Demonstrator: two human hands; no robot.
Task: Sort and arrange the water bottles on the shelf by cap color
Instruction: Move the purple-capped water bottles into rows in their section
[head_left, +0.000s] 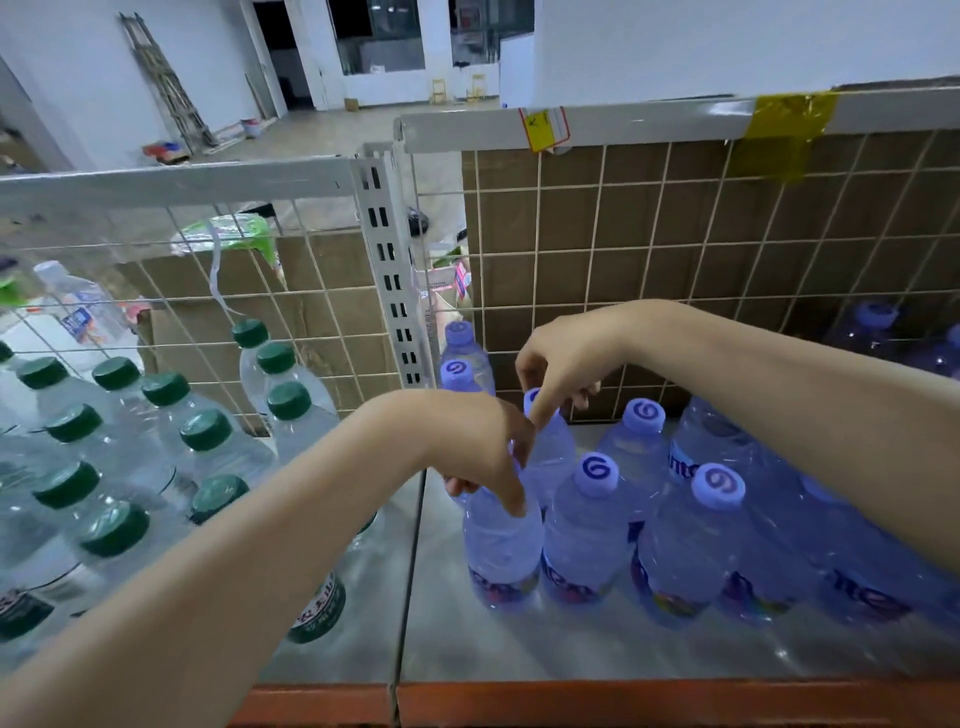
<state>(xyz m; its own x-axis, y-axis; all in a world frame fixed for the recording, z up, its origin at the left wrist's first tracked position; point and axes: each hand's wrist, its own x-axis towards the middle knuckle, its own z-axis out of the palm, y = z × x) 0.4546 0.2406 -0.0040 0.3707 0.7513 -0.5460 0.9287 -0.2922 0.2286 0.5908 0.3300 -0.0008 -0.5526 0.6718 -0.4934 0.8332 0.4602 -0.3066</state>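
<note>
Left hand (483, 447) gripping purple-capped bottle (501, 545), right hand (563, 358) pinching neighbouring bottle's cap (532, 400)

place: storeroom or warehouse | cues: wire-backed metal shelf (571, 130), cardboard boxes (322, 312), ladder (166, 88), bare floor

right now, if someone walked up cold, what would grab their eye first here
Probably the two bare arms reaching in over the shelf, with the left hand gripping the top of a purple-capped bottle and the right hand on the cap of the one behind it. Next comes the colour split: green-capped bottles crowd the left bay, purple-capped bottles fill the right. A strip of yellow tape on the top rail at upper right also stands out.
</note>
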